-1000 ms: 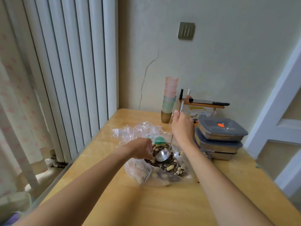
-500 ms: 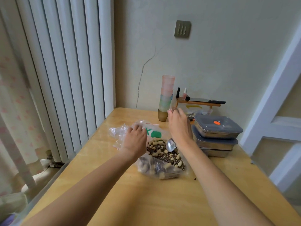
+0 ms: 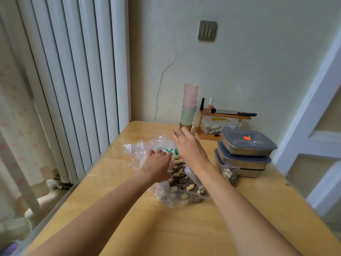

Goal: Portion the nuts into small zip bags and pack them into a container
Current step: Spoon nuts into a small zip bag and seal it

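A large clear plastic bag [image 3: 181, 189] of peanuts and striped seeds lies open mid-table. My left hand [image 3: 158, 164] is at its left rim with fingers curled on the plastic by the green print. My right hand [image 3: 189, 147] hovers over the far side of the bag's mouth, its fingertips blurred; what it holds, if anything, is hidden. Empty small zip bags [image 3: 137, 153] with red strips lie crumpled left of the big bag. One filled small bag [image 3: 228, 175] leans on the stack of three steel containers [image 3: 245, 156] with grey lids.
A tower of pastel cups [image 3: 190, 106] stands at the back by the wall. Beside it a small wooden shelf [image 3: 225, 117] carries bottles and a dark flat object. White vertical slats [image 3: 73, 80] run along the table's left edge. The table [image 3: 184, 228] is bare wood near me.
The metal spoon seen in the bag earlier is out of sight. My right hand has moved forward over the bag's mouth, and my left hand has shifted along the left rim.
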{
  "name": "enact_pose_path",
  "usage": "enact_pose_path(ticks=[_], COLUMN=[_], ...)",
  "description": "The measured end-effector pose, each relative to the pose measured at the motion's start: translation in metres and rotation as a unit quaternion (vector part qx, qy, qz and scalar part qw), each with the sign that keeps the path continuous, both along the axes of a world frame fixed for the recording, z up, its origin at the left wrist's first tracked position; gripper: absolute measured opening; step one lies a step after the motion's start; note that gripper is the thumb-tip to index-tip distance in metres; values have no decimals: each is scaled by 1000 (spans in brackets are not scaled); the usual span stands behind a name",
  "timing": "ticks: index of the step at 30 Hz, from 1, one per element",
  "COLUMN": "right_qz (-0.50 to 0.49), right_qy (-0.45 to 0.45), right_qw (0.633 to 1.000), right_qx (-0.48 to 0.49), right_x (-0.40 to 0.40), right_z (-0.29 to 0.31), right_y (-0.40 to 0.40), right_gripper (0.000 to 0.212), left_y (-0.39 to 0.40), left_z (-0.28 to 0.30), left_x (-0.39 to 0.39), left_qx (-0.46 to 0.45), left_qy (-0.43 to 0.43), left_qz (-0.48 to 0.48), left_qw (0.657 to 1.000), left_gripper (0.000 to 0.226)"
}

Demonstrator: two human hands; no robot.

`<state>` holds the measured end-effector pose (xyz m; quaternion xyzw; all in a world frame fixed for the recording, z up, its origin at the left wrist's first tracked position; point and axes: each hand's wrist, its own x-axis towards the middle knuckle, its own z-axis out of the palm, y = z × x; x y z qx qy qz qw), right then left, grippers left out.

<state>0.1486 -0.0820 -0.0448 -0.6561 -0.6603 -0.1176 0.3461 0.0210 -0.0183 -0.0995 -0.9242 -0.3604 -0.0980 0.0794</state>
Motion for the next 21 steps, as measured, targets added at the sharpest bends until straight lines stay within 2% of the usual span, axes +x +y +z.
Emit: enact_pose_path(ticks=[5, 8, 17, 21], right_qz=[10, -3, -1, -8], right_qy=[-51, -4, 102, 196], right_qw=[998, 999, 993, 980], right_qx=[43, 50, 60, 25], right_x=[-1, 6, 20, 21], right_z=[-5, -5, -9, -16], right_y=[5, 7, 2, 2], right_gripper=[38, 28, 35, 37], left_y=[3, 5, 4, 4], left_z=[-8, -6, -7, -9], left_x=[-7, -8, -6, -5], left_qx=[-1, -14, -85, -96], left_qy=[0, -7, -27, -34], left_qz=[71, 79, 69, 72], left_qw=[997, 997, 994, 992], left_gripper=[36, 38, 41, 46])
